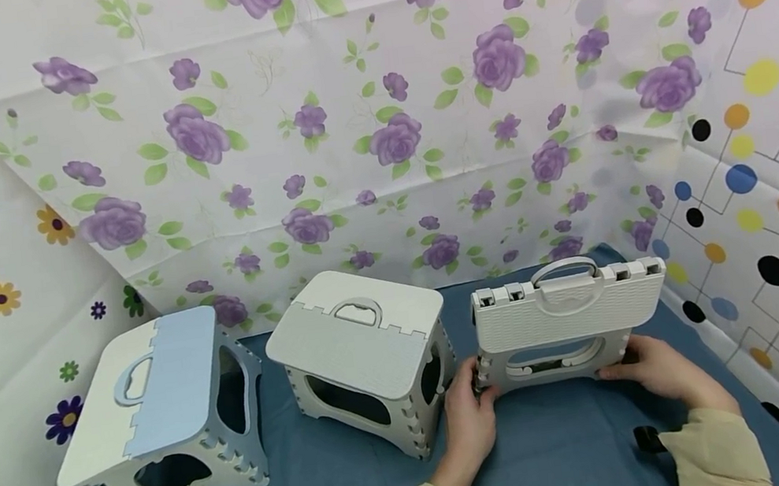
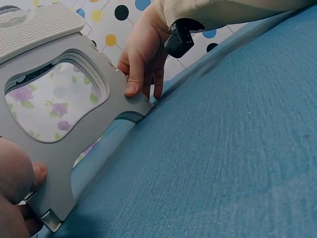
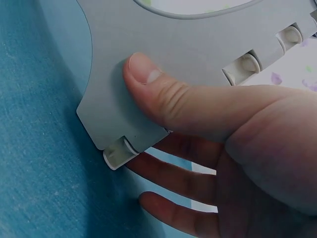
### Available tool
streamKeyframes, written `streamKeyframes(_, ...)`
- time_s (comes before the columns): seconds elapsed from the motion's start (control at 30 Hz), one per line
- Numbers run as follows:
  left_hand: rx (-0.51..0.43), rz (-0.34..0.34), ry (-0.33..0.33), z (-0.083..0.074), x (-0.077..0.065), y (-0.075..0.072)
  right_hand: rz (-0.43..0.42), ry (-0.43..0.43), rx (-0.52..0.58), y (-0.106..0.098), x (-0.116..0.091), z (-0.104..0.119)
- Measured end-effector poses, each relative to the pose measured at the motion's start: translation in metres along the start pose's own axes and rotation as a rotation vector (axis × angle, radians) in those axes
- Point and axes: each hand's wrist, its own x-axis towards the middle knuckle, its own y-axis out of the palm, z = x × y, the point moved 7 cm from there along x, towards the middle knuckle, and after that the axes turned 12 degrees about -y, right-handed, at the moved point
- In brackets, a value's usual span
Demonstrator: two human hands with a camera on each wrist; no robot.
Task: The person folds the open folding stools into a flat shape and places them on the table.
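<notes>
Grey folding step stool (image 1: pixel 562 325), top folded, right of centre in head frame, stands between the hands, long axis left-right. Left hand (image 1: pixel 470 418) pinches its lower left edge, right hand (image 1: pixel 662 374) its lower right, thumbs in front; neither nearer.

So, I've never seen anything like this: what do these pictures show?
There's no robot here, just a person's left hand and right hand. The wide picture comes from a camera worn on the head; the closer two from cameras on the left and right wrists. On the blue cloth surface stand a blue-and-white plastic folding stool and a white-and-grey plastic folding stool. At the right, both hands grip the lower corners of a pale grey plastic folding stool that looks partly folded.
</notes>
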Motion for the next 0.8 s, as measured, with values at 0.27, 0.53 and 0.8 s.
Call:
streamKeyframes(0.27,-0.024,0.006,-0.020,0.0025,-0.0016,0.0016,0.026,0.001,-0.048,-0.0036,-0.0031,-0.0043)
streamKeyframes(0.53,-0.025,0.023,-0.003,0.0012,-0.0045,0.0050,0.054,-0.006,-0.026,-0.0053,-0.0088,-0.0059)
streamKeyframes(0.8,0.021,0.032,-0.012,0.0010,0.0013,0.0045,0.105,-0.010,-0.005,-0.0042,-0.0070,-0.0030)
